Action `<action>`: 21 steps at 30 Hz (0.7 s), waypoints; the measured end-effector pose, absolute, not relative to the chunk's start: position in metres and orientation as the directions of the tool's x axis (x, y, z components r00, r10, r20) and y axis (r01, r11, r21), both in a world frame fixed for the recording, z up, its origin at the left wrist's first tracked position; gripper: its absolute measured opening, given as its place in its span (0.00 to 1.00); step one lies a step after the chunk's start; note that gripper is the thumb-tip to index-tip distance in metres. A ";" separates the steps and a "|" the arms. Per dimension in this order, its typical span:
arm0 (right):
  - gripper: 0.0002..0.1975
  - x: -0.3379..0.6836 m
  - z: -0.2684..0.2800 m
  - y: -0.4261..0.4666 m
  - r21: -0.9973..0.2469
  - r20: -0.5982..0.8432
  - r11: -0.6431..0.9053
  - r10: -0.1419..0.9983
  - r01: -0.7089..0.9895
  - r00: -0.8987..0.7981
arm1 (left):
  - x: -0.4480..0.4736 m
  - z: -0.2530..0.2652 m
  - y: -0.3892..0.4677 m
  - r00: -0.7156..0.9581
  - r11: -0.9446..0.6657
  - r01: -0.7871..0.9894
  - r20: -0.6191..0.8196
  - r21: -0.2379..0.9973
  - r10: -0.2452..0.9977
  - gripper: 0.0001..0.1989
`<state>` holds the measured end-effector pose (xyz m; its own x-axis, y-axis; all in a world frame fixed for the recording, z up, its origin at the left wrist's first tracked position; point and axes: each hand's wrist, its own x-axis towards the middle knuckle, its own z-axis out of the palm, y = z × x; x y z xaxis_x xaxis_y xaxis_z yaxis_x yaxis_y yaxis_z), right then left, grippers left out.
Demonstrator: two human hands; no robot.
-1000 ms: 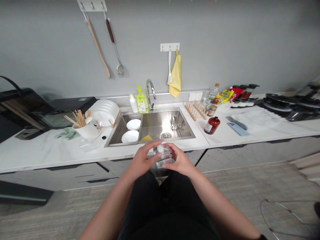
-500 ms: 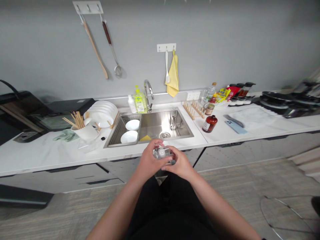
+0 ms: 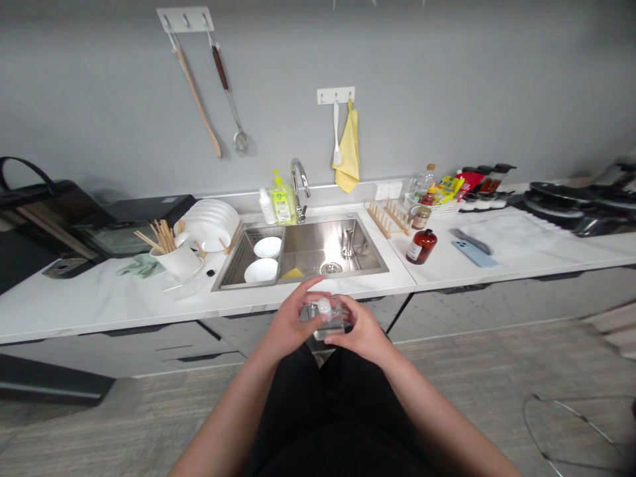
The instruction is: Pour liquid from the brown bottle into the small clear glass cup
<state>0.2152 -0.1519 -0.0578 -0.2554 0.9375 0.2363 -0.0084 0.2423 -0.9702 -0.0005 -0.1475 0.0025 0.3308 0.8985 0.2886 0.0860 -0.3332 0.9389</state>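
Note:
Just in front of the counter edge, a clear, squarish pump bottle is held between both hands, its translucent pump head facing up. My right hand grips the bottle's right side, with the thumb along its front. From the left, my left hand curves around the top; its thumb lies by the pump head and its index finger is raised off it. The far side of the bottle is hidden by the fingers. Beyond the hands is a steel sink with two white bowls in a drain basket.
An amber bottle, a blue phone and a wooden rack stand right of the sink. White plates, a chopstick holder and a green cloth are left. Behind it are a faucet and green soap bottle.
My left hand has loosened around the bottle's top, and its index finger has lifted away. More of the bottle's front now shows. The whole view has shifted slightly.

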 end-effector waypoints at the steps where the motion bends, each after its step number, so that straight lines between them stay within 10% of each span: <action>1: 0.47 0.215 -0.058 -0.152 -0.971 0.233 0.240 0.937 -0.004 -0.259 | -0.001 0.002 -0.147 0.289 -0.326 0.105 0.285 0.939 0.914 0.39; 21: 0.46 0.210 -0.059 -0.153 -0.970 0.240 0.239 0.931 -0.040 -0.275 | -0.011 0.000 -0.153 0.287 -0.351 0.153 0.299 0.924 0.910 0.36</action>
